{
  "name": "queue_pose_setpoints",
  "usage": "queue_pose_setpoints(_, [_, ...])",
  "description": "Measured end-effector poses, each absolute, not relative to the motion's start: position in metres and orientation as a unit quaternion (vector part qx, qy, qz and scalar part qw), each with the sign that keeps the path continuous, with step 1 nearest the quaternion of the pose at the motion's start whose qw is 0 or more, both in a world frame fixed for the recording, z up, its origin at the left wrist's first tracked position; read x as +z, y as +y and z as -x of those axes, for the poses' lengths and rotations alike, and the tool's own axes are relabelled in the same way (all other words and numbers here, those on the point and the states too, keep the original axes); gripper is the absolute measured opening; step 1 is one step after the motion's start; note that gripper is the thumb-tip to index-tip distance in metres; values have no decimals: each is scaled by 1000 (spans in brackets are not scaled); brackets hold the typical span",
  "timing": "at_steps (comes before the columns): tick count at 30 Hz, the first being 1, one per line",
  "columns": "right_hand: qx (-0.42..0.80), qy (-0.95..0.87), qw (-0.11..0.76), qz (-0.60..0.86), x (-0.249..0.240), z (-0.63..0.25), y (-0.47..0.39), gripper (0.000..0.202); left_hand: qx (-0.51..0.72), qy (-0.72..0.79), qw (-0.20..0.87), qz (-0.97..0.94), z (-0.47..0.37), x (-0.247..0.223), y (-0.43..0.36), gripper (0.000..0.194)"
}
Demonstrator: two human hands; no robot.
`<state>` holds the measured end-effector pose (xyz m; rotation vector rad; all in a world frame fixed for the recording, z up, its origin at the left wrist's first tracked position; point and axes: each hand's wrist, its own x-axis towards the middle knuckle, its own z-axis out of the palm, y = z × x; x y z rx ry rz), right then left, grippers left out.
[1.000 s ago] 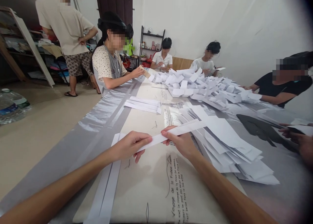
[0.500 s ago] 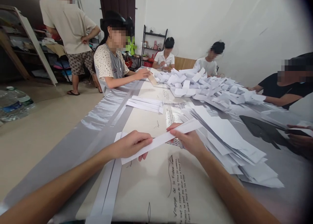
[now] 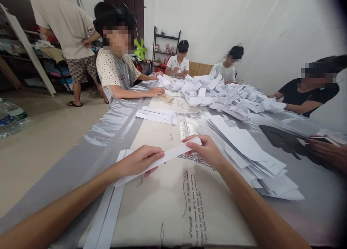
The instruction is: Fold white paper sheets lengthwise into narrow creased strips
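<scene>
A long folded strip of white paper (image 3: 175, 153) stretches between my hands above the printed tablecloth. My left hand (image 3: 143, 158) is closed around its middle, thumb on top and fingers beneath. At the strip's right end, my right hand (image 3: 204, 149) pinches it between thumb and fingers. Under my left forearm lie long white paper strips (image 3: 108, 212), running toward the near table edge. Further up the cloth rest more flat white strips (image 3: 155, 115). Beside my right hand a stack of white paper sheets (image 3: 244, 151) is fanned out.
A large heap of folded white papers (image 3: 217, 89) covers the far table. A dark flat object (image 3: 279, 136) lies at right, near another person's hands (image 3: 328, 149). Several people sit around the table (image 3: 89, 147); one stands at left. Plastic bottles (image 3: 12, 117) stand on the floor.
My right hand has moved along the strip to its right end, while my left hand keeps its hold. The person across at left has put down a tan item and reached toward the heap.
</scene>
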<state>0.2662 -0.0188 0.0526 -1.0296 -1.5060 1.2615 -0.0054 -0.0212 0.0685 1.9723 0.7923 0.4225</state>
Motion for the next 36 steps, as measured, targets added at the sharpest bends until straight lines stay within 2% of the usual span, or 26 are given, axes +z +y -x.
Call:
queue_pose_setpoints(7, [463,-628,436,449,58,-279,-18,27,162,323,473,-804,8,72,-23,43])
queue_pose_setpoints(10, [471,-644,429,425,63,-276,-22,46,163,328,466,-805,8,71,-22,44])
queue_pose_setpoints(11, [474,-657,415,415,64,-276,-23,46,163,327,466,-805,8,70,-21,45])
queue_pose_setpoints(14, [477,-686,367,409,65,-274,-25,26,151,319,477,-805,8,70,-21,46])
queue_pose_setpoints(16, [480,-683,353,422,65,-273,-25,21,127,317,492,-801,8,71,-22,43])
queue_pose_setpoints(21, [491,-673,344,434,62,-273,-23,22,90,308,501,-804,9,71,-22,31])
queue_pose_setpoints(26, [487,-684,331,430,60,-274,-23,22,88,280,513,-807,12,71,-21,36])
queue_pose_setpoints(32, [471,-686,342,436,61,-273,-25,25,69,280,599,-747,13,73,-20,40])
queue_pose_setpoints(36, [467,-689,356,425,60,-272,-25,24,66,276,615,-736,14,76,-19,43])
